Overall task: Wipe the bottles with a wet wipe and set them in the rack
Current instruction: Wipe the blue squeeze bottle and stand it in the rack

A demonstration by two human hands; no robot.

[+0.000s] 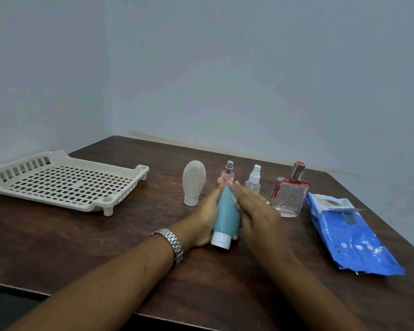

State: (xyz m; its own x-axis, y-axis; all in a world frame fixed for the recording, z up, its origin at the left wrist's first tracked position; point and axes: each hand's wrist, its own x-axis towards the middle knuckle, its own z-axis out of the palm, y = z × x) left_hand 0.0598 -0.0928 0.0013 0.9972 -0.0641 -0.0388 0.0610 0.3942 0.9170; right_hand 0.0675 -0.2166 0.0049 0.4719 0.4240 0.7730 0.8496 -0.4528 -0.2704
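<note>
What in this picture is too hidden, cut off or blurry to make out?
Head view only:
- White scrap under the right hand on the blue bottle: too little shows to tell whether it is a wipe.
- Pink bottle: lower part hidden behind the blue bottle.
- Pack: print too small to read.
- Rack: left end cut off by the frame edge.
</note>
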